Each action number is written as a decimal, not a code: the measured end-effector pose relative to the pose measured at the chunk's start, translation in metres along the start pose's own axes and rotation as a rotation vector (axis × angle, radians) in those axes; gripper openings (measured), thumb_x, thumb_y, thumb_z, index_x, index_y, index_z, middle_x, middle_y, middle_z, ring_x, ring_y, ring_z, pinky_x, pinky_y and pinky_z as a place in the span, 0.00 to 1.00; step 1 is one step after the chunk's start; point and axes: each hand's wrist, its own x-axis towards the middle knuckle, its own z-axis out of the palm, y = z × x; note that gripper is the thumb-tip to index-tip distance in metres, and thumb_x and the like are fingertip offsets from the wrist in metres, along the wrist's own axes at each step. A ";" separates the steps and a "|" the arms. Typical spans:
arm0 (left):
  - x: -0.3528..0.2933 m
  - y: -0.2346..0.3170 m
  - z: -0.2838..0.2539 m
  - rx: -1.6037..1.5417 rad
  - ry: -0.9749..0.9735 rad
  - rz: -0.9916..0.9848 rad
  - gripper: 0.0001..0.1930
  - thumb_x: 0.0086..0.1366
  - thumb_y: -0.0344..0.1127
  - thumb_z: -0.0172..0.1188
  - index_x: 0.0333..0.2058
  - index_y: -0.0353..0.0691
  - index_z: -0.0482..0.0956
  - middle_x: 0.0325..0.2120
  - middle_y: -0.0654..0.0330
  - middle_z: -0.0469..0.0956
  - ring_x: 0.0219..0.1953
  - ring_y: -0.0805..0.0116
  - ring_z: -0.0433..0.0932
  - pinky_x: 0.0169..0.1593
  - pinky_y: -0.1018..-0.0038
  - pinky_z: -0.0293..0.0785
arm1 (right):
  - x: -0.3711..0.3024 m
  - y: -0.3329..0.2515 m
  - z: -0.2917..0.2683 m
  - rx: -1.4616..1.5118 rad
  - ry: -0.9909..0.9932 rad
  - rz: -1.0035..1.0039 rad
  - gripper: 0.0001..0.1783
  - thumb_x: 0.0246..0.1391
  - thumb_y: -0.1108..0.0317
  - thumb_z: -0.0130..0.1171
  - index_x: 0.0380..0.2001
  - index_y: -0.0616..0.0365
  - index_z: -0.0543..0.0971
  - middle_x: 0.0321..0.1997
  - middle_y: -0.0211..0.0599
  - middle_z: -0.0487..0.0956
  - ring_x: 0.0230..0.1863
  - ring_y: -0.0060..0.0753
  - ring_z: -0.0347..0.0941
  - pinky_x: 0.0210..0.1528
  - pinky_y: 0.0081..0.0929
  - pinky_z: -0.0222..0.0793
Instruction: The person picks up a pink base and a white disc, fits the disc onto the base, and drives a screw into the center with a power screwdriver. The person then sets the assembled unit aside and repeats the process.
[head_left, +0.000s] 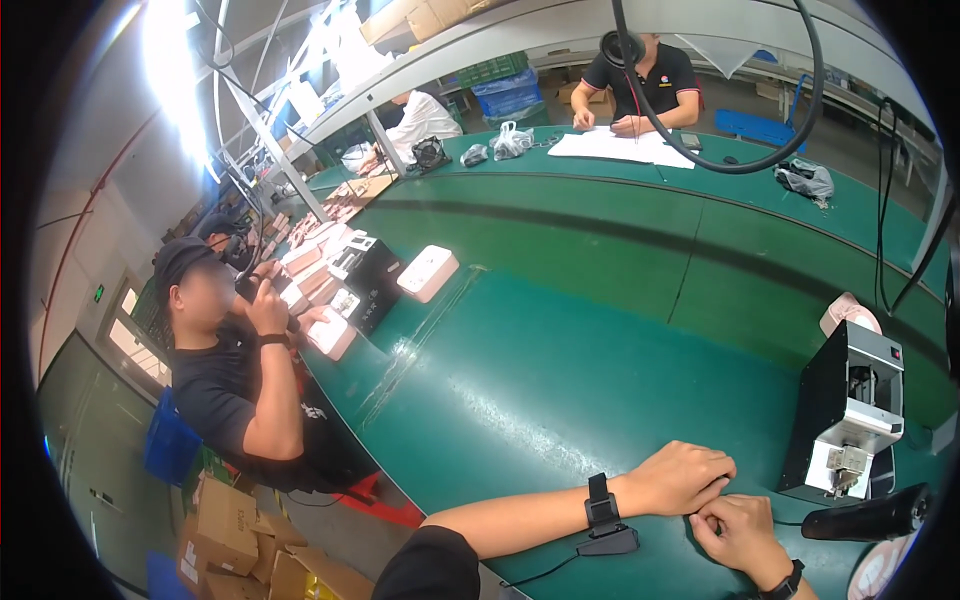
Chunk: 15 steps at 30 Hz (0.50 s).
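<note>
My left hand (685, 476) rests low over the green tabletop (560, 380), its fingers curled inward. Close beside it is my right hand (738, 532), also closed, with thumb and fingers bent together. The two hands nearly meet at the fingertips. Whatever they may hold is hidden by the fingers. A black strap with a small black box (607, 541) is around my left wrist, and a dark band (787, 583) circles the right one. Just right of my hands stands a black and silver boxy machine (822, 420) with a metal fixture at its front.
A black cylinder (860, 517) lies right of my right hand, near a pale pink round item (880, 572). Behind the machine sits another pink-white piece (850, 314). At left a co-worker (235, 370) holds a pink-white case (331, 334). Another person (645, 85) sits across the bench.
</note>
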 end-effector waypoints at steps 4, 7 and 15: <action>-0.004 0.005 0.003 0.000 -0.002 -0.012 0.05 0.70 0.34 0.60 0.40 0.41 0.80 0.33 0.58 0.84 0.35 0.52 0.84 0.35 0.58 0.80 | -0.005 -0.004 -0.002 0.002 -0.008 0.003 0.11 0.48 0.65 0.73 0.19 0.50 0.79 0.15 0.25 0.76 0.17 0.35 0.75 0.20 0.34 0.66; -0.003 0.007 0.004 -0.010 0.022 -0.008 0.05 0.69 0.34 0.61 0.40 0.41 0.80 0.32 0.58 0.84 0.35 0.52 0.84 0.35 0.58 0.80 | -0.006 -0.003 -0.003 0.018 -0.026 0.029 0.10 0.47 0.67 0.73 0.19 0.53 0.80 0.15 0.28 0.77 0.18 0.36 0.75 0.21 0.34 0.67; -0.003 0.006 0.003 -0.024 0.031 -0.014 0.05 0.69 0.34 0.61 0.40 0.41 0.81 0.32 0.57 0.83 0.35 0.51 0.84 0.35 0.58 0.80 | -0.006 0.001 -0.001 -0.001 -0.031 0.002 0.13 0.49 0.64 0.73 0.18 0.50 0.78 0.15 0.25 0.76 0.17 0.35 0.75 0.21 0.34 0.67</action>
